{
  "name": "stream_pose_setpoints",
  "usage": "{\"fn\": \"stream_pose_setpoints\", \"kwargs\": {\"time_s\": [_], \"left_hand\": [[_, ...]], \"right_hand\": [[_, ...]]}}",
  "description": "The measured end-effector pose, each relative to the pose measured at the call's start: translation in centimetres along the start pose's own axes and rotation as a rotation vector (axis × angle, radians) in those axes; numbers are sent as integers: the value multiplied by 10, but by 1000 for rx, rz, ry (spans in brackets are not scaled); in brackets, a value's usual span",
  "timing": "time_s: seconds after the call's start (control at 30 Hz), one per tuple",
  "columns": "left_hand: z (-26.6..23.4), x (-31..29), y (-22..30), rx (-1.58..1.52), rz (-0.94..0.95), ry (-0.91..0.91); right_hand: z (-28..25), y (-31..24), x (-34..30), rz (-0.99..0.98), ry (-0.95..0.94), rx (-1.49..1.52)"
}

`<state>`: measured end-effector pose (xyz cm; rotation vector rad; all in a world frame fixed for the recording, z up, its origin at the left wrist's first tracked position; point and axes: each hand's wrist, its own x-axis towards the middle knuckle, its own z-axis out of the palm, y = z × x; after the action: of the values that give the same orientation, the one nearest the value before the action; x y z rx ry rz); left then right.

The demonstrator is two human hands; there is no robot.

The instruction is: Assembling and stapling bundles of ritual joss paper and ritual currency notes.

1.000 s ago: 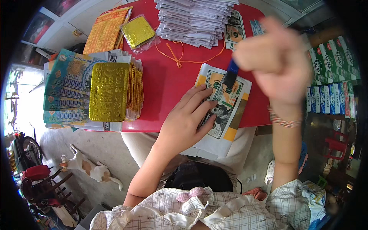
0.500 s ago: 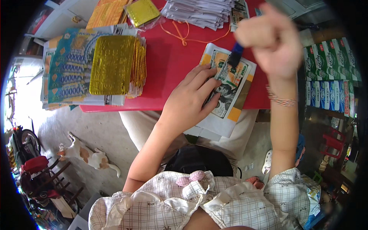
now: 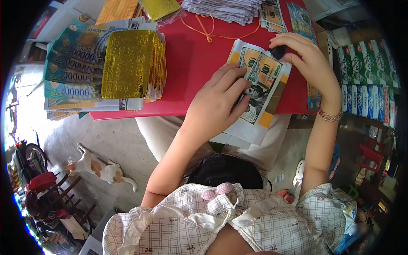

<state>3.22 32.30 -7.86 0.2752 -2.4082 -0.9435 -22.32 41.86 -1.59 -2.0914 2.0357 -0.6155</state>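
My left hand lies with outstretched fingers on printed notes resembling banknotes. They sit on orange-and-gold paper and white sheets, whose near end overhangs the table edge above my lap. At the pile's upper right corner, my right hand curls its thumb and fingers round a small dark tool. Only its rounded black end shows; the rest is hidden. To the left stands a stack of embossed gold sheets, partly covering fanned blue notes.
White folded papers are heaped at the back of the red table. Nearby lie an orange string and a gold packet. Boxes are stacked at right. A white-and-brown cat lies on the floor at left.
My right hand has come down and loosened from a raised, blurred fist, carrying the dark tool to the pile's upper right corner. My left hand stays on the notes. The view has shifted slightly.
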Motion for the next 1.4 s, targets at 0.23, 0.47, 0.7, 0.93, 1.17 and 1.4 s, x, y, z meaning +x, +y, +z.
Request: {"fn": "stream_pose_setpoints", "kwargs": {"time_s": [0.23,0.47,0.7,0.93,1.17,1.4], "left_hand": [[-1,1,2,21,-17,-3],[-1,2,3,-3,-18,1],[0,2,6,66,-30,43],[3,-1,11,21,-88,63],[1,1,4,-42,-108,98],[-6,2,4,-698,-491,41]], "right_hand": [[6,1,-4,135,-17,44],[17,1,-6,194,295,-286],[41,-36,-18,271,352,-16],[57,-25,-28,395,154,131],[46,-32,-17,366,181,314],[15,-74,-34,269,281,716]]}}
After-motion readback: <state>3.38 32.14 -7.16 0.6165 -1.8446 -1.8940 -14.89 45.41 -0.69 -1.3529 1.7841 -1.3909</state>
